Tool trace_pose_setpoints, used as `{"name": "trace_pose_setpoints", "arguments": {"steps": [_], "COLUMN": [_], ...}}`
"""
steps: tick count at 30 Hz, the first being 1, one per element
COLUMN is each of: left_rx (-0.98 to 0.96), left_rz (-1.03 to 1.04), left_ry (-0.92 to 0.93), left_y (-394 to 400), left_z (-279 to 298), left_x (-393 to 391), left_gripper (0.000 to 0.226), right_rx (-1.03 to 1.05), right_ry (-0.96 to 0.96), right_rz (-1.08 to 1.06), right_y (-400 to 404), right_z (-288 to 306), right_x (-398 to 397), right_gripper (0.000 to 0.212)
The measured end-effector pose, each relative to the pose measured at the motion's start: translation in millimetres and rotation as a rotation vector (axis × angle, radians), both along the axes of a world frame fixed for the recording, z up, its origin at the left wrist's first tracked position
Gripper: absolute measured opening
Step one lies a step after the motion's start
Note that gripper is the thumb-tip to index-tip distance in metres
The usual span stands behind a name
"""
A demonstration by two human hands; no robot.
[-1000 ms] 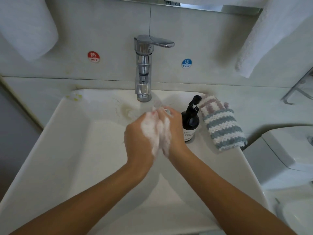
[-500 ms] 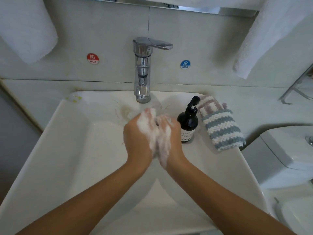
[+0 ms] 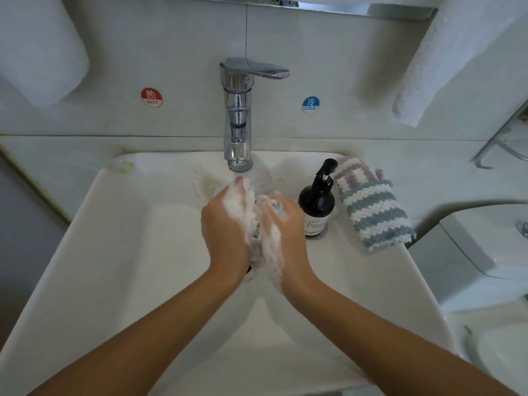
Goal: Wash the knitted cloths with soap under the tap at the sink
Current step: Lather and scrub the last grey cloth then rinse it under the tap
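My left hand [image 3: 225,224] and my right hand [image 3: 287,232] are pressed together over the white sink [image 3: 94,252], just below the chrome tap [image 3: 238,115]. Both are covered in white lather. Between them they grip a bunched, foam-covered knitted cloth [image 3: 255,242], mostly hidden by fingers and suds. A dark pump bottle of soap [image 3: 317,204] stands on the sink rim just right of my right hand. Beside it lie folded striped knitted cloths [image 3: 371,212], one blue-and-white over one pink-and-white. I cannot tell whether water is running.
White towels hang at the upper left [image 3: 43,52] and upper right [image 3: 457,52]. Hot [image 3: 151,97] and cold [image 3: 311,104] stickers flank the tap on the wall. A white toilet cistern [image 3: 485,247] stands close to the sink's right side.
My hands have kept rubbing against each other around the lathered cloth; the left hand has slid forward past the right. Bottle and folded cloths have not moved.
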State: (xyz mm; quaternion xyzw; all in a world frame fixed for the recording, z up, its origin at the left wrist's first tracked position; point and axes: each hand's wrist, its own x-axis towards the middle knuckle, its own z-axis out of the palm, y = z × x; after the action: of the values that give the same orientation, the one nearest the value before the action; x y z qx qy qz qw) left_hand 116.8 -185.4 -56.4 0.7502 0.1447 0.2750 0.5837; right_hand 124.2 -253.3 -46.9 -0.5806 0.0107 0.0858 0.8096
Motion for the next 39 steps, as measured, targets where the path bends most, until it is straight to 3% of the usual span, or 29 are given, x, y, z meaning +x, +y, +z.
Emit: {"name": "trace_pose_setpoints", "arguments": {"steps": [4,7,9,12,15,19,24,27,31,39], "left_rx": [-0.009,-0.038,-0.064,0.002,0.166,0.182,0.312,0.359,0.264,0.237], "left_rz": [-0.070,-0.162,-0.144,-0.064,0.021,0.060,0.028,0.012,0.005,0.013], "left_ry": [-0.045,0.021,0.042,0.015,-0.002,0.001,-0.004,-0.025,-0.012,-0.013], "left_y": [-5.4,-11.5,-6.1,1.1,14.5,25.4,18.7,18.3,17.9,19.1], "left_z": [0.1,9.0,10.8,13.0,10.0,9.1,14.4,15.3,16.9,16.4], "left_x": [-19.6,-26.3,-17.3,-9.4,-5.4,-1.2,-8.9,-10.6,-9.3,-8.3], "left_gripper": [0.042,0.054,0.049,0.037,0.047,0.048,0.033,0.037,0.045,0.047], "right_rx": [-0.107,-0.151,-0.180,-0.387,-0.502,-0.791,-0.653,-0.576,-0.612,-0.761], "right_ry": [-0.052,-0.020,-0.043,-0.205,-0.365,-0.607,-0.713,-0.730,-0.812,-0.973], "right_rz": [-0.075,-0.132,-0.106,-0.072,-0.115,-0.209,-0.377,-0.361,-0.351,-0.449], "right_y": [1.4,-5.7,-10.1,-13.2,-18.3,-24.5,-29.2,-32.6,-24.3,-9.7], "right_z": [9.0,9.3,8.7,17.6,25.9,29.3,62.9,84.5,100.1,111.2], "right_x": [12.3,21.6,17.3,13.7,12.0,7.5,17.7,33.6,55.4,82.2], "right_gripper": [0.037,0.037,0.039,0.043,0.042,0.024,0.007,0.015,0.036,0.023]}}
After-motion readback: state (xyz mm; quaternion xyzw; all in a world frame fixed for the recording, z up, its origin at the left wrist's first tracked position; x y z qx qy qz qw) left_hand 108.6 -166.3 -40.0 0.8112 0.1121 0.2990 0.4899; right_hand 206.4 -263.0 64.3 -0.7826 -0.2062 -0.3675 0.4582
